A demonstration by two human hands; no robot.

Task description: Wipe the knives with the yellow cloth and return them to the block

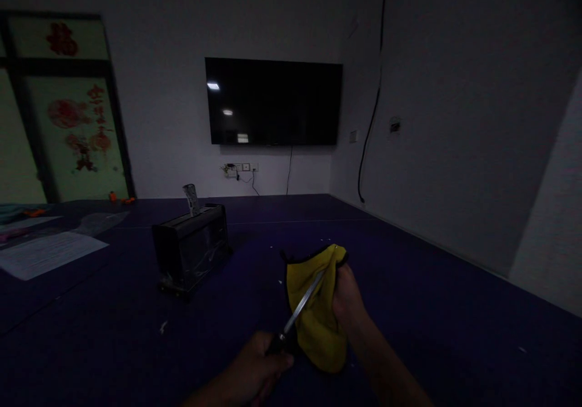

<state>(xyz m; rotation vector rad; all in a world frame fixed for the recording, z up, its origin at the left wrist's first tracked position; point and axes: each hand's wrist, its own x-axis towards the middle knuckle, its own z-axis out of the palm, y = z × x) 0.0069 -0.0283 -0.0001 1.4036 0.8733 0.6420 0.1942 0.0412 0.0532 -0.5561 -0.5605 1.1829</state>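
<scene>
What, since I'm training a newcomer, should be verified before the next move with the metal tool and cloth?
1. Left hand gripping the metal tool by its black handle: ok.
2. Right hand holding the yellow cloth: ok.
3. Right fingertips clear of the tool: cannot tell, hidden by cloth.
4. Black box standing upright, apart from both hands: ok.
5. Purple surface free of scraps: not ok, white bits lie about.

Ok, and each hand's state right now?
Left hand: closed, holding a dark-handled metal tool.
Right hand: closed on a yellow cloth, fingers partly hidden.
</scene>
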